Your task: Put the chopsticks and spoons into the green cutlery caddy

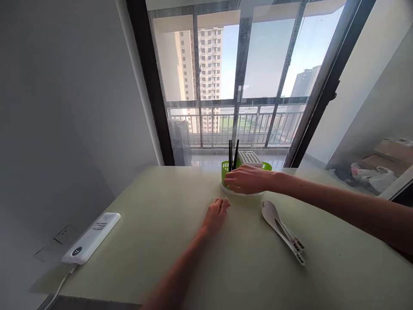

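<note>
A utensil holder with green baskets (267, 166) and a pale slotted middle section (249, 157) stands at the table's far edge on a white base. Black chopsticks (230, 153) lean upright in its left basket. Across the front of the holder reaches my right hand (247, 178), its fingers bent down over the left basket; whatever they grip is hidden. My left hand (217, 213) is low over the table just in front of the holder. Its fingers are curled closed, and anything inside them cannot be made out. Pale long-handled spoons (280, 228) lie overlapping below my right forearm.
A white power strip (93, 239) with a cable lies at the table's left edge beside the wall. Behind the pale green table (155, 202) is a dark-framed glass door (155, 99). Bags and boxes (376, 174) are on the right beyond the table.
</note>
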`<state>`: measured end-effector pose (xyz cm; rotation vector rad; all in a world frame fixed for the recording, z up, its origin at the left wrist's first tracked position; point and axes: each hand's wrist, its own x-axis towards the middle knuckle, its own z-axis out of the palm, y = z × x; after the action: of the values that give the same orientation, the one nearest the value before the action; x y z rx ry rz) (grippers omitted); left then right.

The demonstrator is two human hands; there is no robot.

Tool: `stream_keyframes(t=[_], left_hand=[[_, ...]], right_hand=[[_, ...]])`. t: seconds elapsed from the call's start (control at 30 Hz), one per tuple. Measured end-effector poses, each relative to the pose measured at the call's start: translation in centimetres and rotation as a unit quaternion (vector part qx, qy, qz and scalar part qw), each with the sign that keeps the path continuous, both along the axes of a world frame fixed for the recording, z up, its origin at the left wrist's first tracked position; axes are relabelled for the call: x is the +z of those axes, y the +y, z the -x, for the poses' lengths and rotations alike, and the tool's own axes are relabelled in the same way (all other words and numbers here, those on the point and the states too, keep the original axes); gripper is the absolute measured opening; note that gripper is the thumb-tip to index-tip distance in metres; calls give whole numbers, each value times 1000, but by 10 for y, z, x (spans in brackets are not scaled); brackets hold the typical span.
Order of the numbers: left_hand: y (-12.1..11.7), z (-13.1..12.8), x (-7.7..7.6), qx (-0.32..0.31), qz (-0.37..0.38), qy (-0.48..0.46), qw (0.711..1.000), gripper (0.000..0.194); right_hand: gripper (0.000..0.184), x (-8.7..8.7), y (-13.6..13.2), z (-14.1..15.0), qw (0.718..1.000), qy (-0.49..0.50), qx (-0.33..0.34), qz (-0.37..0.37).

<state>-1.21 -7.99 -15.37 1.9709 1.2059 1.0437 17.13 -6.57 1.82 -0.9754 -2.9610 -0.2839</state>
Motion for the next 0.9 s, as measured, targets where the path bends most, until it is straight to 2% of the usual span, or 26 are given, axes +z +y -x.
stream_keyframes(t=[0.07, 0.2, 0.37, 0.5, 0.63, 0.9], left_hand=[[1, 0, -1, -1, -2, 3, 1000, 55], [2, 1, -2, -5, -6, 8, 1000, 54], [3, 2, -6, -5, -10, 15, 1000, 52], [3, 3, -7, -9, -14, 23, 1000, 51], [1, 4, -5, -12, -16, 30, 999, 51], [-3, 3, 0, -10, -21, 45, 999, 47]], right_hand=[[24, -8, -20, -13, 996, -80, 6, 39], [28, -24, -38, -41, 969, -183, -102, 135], [25, -43, -43, -64, 958, -219, -159, 95], [34, -60, -45, -65, 953, -234, -178, 70], [35, -74, -46, -57, 952, -236, -183, 73], [32, -85, -41, -43, 953, -247, -156, 79]])
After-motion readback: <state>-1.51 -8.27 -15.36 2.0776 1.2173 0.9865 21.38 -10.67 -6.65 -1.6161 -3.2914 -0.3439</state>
